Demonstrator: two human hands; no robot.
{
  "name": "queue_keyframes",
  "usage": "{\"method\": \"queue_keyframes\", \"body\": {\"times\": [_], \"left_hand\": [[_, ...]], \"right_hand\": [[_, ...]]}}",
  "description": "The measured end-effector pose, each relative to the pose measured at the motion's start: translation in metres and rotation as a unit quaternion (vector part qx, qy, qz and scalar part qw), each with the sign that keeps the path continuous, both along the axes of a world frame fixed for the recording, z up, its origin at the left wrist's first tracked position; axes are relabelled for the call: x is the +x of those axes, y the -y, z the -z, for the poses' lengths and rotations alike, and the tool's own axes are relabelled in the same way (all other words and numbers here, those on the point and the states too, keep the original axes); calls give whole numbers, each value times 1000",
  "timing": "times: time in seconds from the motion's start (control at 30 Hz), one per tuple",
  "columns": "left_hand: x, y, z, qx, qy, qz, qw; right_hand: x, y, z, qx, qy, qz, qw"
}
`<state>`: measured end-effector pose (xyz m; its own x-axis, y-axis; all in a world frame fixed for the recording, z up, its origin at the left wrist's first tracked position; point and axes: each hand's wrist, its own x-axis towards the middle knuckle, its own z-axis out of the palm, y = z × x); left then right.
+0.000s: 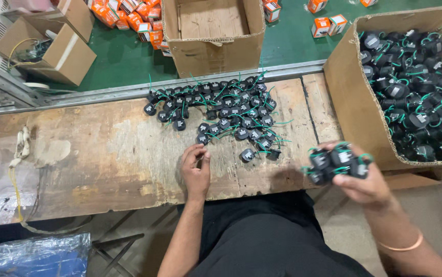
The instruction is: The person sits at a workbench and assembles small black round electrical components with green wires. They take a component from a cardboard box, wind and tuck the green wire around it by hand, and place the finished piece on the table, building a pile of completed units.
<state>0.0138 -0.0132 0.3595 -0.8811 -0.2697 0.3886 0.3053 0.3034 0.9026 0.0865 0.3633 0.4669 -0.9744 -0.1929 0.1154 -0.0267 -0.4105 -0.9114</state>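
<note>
My right hand holds a clump of small black parts with green wires in the air, just off the right end of the worn wooden bench. My left hand rests on the bench with its fingers curled, close to the near edge of a pile of the same black parts; I cannot tell whether it holds one. The pile is spread in rows across the bench's far middle.
A large cardboard box full of the black parts stands at the right. An empty open box sits on the green floor beyond, with small orange cartons and another brown box. A blue plastic bag lies at lower left.
</note>
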Motion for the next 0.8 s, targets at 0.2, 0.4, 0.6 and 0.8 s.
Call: {"method": "queue_keyframes", "body": {"times": [0.2,0.4,0.6,0.8], "left_hand": [[16,17,-20,13,-5,-6,1000],[21,17,-39,57,1,1,998],[14,7,-52,62,4,1,998],[7,5,-47,53,-2,-1,999]], "right_hand": [[-40,-83,-70,54,-64,113,990],[-139,-181,-89,39,5,184,982],[-192,-210,-92,70,-56,156,984],[-206,-198,-98,88,-106,138,981]]}}
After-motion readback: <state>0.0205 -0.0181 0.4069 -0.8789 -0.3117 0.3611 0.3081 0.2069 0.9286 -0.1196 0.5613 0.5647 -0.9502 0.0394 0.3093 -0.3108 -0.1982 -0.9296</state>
